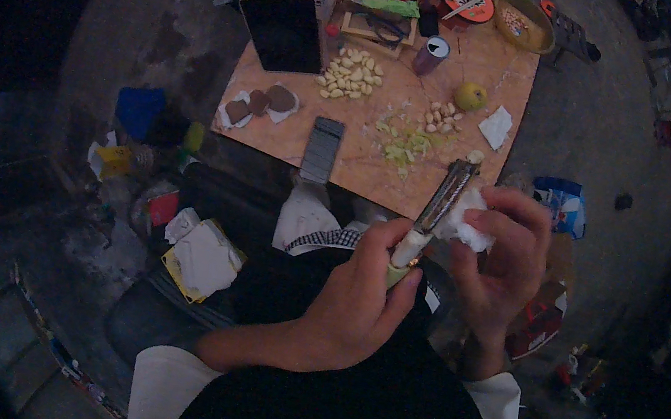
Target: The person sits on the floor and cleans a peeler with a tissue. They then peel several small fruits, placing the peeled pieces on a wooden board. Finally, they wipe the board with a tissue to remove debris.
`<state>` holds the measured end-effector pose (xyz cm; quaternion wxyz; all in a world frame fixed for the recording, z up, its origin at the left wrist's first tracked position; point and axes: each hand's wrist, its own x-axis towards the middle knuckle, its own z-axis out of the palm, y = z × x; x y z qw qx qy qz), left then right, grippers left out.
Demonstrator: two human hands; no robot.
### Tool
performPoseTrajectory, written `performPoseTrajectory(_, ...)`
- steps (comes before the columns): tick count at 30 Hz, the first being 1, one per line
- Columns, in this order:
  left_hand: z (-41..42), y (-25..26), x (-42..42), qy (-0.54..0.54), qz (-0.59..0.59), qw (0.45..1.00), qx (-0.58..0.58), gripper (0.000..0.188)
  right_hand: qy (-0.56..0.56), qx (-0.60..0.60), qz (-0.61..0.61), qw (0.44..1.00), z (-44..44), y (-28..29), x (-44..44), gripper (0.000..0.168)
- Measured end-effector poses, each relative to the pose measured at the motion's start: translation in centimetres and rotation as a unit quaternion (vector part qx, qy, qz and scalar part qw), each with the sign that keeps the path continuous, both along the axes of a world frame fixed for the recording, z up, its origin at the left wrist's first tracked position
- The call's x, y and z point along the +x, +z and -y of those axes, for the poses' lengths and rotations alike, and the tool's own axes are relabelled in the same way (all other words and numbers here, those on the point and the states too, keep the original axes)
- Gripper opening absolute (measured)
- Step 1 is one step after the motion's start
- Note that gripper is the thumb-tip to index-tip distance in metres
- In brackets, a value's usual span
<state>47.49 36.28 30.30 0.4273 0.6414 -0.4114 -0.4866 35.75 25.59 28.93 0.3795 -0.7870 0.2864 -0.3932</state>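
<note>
My left hand (357, 287) grips the pale handle of a vegetable peeler (447, 198), whose long metal head points up and away over the near right edge of the table. Between the fingers of my right hand (502, 261) is a crumpled white tissue (468, 226), against or very close to the side of the peeler's metal head. Beyond the peeler, light green peelings (406, 146) are scattered on the wooden-looking tabletop (370, 179). Small brownish cloves or nuts (442, 119) lie beside them, and a yellow-green fruit (470, 96) sits just behind.
A heap of pale cloves (352, 76), a smartphone (323, 145), a drink can (431, 56) and a dark-fronted box (285, 34) occupy the table. Brown pieces on tissue (261, 102) lie at left, a folded tissue (496, 127) at right. A bowl (543, 43) stands at the back right.
</note>
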Motion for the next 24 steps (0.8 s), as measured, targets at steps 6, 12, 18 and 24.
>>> performPoseTrajectory(6, 0.3, -0.1, -0.3, 0.002, 0.062, 0.997, -0.045, 0.043, -0.017, -0.015, 0.064, 0.998, -0.3, -0.7, 0.5, 0.032)
performPoseTrajectory(12, 0.4, -0.3, -0.1, 0.012, 0.094, 0.994, -0.055, 0.043, 0.003, -0.032, -0.007, 0.999, 0.1, 0.2, 0.4, 0.037)
performPoseTrajectory(18, 0.8, -0.5, -0.5, 0.007, 0.132, 0.989, -0.066, 0.045, 0.055, -0.014, -0.048, 0.997, 1.0, 0.8, -0.2, 0.036)
performPoseTrajectory(24, 1.2, -0.2, -0.3, 0.004, 0.202, 0.978, -0.051, 0.052, 0.019, 0.239, 0.101, 0.965, 0.0, 0.7, 0.3, 0.030)
